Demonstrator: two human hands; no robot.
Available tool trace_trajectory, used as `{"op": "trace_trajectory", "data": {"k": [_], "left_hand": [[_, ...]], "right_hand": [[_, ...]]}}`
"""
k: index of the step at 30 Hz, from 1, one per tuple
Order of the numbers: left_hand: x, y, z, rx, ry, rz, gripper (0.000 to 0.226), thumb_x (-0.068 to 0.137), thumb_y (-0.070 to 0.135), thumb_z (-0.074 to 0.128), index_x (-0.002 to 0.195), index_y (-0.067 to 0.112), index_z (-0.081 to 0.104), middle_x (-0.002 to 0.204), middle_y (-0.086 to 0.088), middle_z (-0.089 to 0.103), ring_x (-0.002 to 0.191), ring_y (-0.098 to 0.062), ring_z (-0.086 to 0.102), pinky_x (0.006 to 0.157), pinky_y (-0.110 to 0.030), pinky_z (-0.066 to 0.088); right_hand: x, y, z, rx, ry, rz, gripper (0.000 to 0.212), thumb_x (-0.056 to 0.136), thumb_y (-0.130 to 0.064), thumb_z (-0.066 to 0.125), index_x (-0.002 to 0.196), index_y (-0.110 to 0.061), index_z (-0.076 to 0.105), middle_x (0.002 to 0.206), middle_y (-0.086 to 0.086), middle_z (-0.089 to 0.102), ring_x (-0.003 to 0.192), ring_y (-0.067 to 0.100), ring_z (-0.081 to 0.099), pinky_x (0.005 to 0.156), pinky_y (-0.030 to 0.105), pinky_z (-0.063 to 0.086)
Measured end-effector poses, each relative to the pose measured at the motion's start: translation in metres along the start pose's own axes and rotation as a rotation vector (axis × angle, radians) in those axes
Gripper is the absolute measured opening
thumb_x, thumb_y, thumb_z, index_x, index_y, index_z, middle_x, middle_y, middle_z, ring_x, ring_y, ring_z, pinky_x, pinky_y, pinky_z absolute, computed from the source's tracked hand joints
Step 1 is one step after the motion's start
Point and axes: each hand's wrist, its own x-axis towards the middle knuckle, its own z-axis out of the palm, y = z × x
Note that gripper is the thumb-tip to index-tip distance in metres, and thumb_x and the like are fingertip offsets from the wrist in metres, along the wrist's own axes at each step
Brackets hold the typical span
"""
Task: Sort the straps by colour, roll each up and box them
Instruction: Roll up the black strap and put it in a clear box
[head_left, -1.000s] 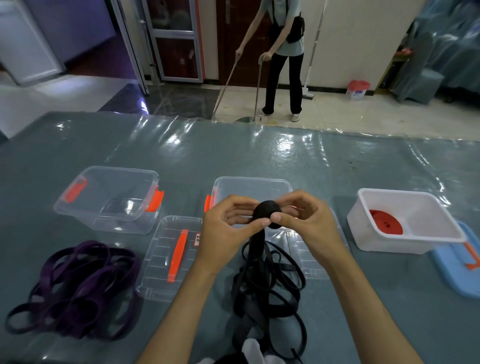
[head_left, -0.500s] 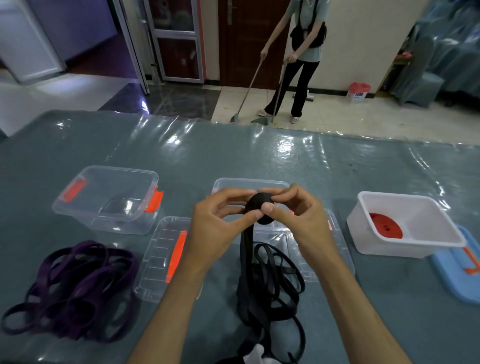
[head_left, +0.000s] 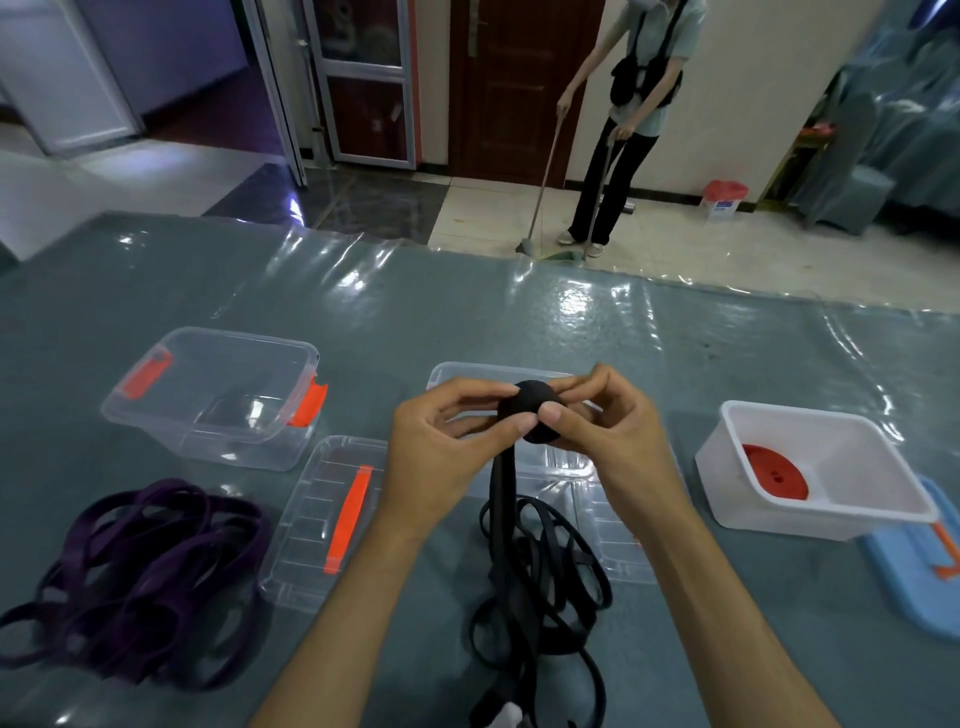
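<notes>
Both hands, left hand (head_left: 441, 457) and right hand (head_left: 608, 441), raised, thumbs and fingertips pinching black strap roll (head_left: 535, 415) (middle clear box (head_left: 467, 371) mostly hidden behind).

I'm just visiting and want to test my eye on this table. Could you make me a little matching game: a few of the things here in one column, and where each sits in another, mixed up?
Things:
1. purple straps
2. red roll
3. black roll
4. orange-handled lid

Places:
A. inside the white box
B. pinched between the left hand and right hand
C. loose heap on the table's left
D. flat in front of the clear box

Pairs: 1-C, 2-A, 3-B, 4-D
</notes>
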Motion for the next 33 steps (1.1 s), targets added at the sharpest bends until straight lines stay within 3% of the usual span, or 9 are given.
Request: {"op": "trace_trajectory", "data": {"k": [3, 7, 10, 16, 20, 23, 28, 31, 33], "left_hand": [[-0.003, -0.004, 0.004, -0.016, -0.006, 0.036, 0.031, 0.079, 0.010, 0.086, 0.110, 0.009, 0.080, 0.113, -0.004, 0.078, 0.110, -0.021, 0.075, 0.098, -0.036, 0.061], [0.004, -0.004, -0.005, -0.031, -0.042, -0.010, 0.039, 0.082, 0.011, 0.085, 0.120, 0.015, 0.078, 0.116, -0.003, 0.078, 0.111, -0.020, 0.075, 0.099, -0.031, 0.059], [0.007, -0.004, -0.011, -0.017, 0.019, -0.011, 0.028, 0.088, 0.013, 0.084, 0.110, 0.026, 0.077, 0.111, 0.005, 0.080, 0.107, -0.013, 0.076, 0.093, -0.020, 0.057], [-0.004, -0.018, -0.006, -0.082, 0.167, 0.005, 0.032, 0.080, 0.021, 0.086, 0.111, 0.023, 0.082, 0.116, 0.005, 0.080, 0.113, -0.017, 0.075, 0.096, -0.024, 0.058], [-0.003, -0.021, -0.011, -0.099, 0.173, -0.020, 0.037, 0.077, 0.018, 0.086, 0.113, 0.015, 0.081, 0.114, -0.001, 0.080, 0.111, -0.023, 0.075, 0.096, -0.028, 0.058], [-0.005, -0.019, -0.016, -0.089, 0.135, -0.018, 0.030, 0.077, 0.016, 0.087, 0.107, 0.019, 0.082, 0.107, 0.000, 0.082, 0.103, -0.020, 0.078, 0.092, -0.029, 0.061], [-0.011, -0.022, 0.000, -0.195, 0.214, -0.045, 0.039, 0.087, 0.004, 0.083, 0.122, 0.020, 0.074, 0.116, -0.001, 0.080, 0.112, -0.018, 0.076, 0.093, -0.022, 0.058], [-0.010, -0.023, -0.001, -0.115, 0.203, -0.018, 0.030, 0.086, 0.011, 0.084, 0.114, 0.019, 0.079, 0.113, -0.001, 0.080, 0.111, -0.020, 0.076, 0.093, -0.026, 0.058], [-0.008, -0.023, -0.009, -0.083, 0.164, -0.019, 0.028, 0.083, 0.014, 0.085, 0.110, 0.023, 0.081, 0.110, 0.001, 0.081, 0.107, -0.019, 0.077, 0.093, -0.028, 0.060]], "right_hand": [[0.005, -0.002, 0.004, 0.017, 0.044, -0.026, 0.029, 0.079, -0.019, 0.089, 0.102, -0.013, 0.072, 0.105, 0.009, 0.077, 0.096, 0.029, 0.078, 0.078, 0.037, 0.064], [0.008, 0.006, 0.013, 0.121, 0.091, -0.001, 0.015, 0.077, -0.020, 0.087, 0.083, -0.017, 0.073, 0.105, 0.006, 0.078, 0.100, 0.029, 0.077, 0.082, 0.038, 0.063], [0.011, 0.009, 0.014, -0.006, 0.041, 0.006, 0.020, 0.080, -0.015, 0.088, 0.074, -0.016, 0.069, 0.102, 0.011, 0.080, 0.096, 0.029, 0.079, 0.082, 0.033, 0.062], [0.014, 0.007, 0.017, -0.038, 0.032, -0.038, 0.032, 0.080, -0.019, 0.088, 0.110, -0.023, 0.077, 0.104, 0.010, 0.081, 0.095, 0.029, 0.079, 0.080, 0.031, 0.063], [0.010, 0.015, 0.028, 0.003, 0.019, -0.040, 0.015, 0.080, -0.024, 0.086, 0.091, -0.022, 0.076, 0.105, 0.013, 0.080, 0.098, 0.032, 0.078, 0.083, 0.039, 0.063], [0.013, 0.012, 0.022, -0.089, -0.023, -0.028, 0.025, 0.074, -0.024, 0.090, 0.077, -0.018, 0.067, 0.101, 0.012, 0.079, 0.095, 0.032, 0.078, 0.086, 0.046, 0.064], [0.013, 0.009, 0.024, -0.108, 0.002, -0.097, 0.027, 0.081, -0.021, 0.087, 0.105, -0.027, 0.078, 0.105, 0.006, 0.079, 0.098, 0.027, 0.078, 0.086, 0.041, 0.063], [0.005, 0.020, 0.029, -0.092, 0.045, -0.092, 0.015, 0.088, -0.018, 0.081, 0.101, -0.022, 0.075, 0.107, 0.006, 0.078, 0.102, 0.031, 0.076, 0.086, 0.047, 0.064], [0.001, 0.023, 0.027, -0.115, 0.038, -0.062, 0.013, 0.089, -0.016, 0.081, 0.094, -0.019, 0.070, 0.107, 0.003, 0.076, 0.104, 0.029, 0.075, 0.086, 0.043, 0.064]]}}
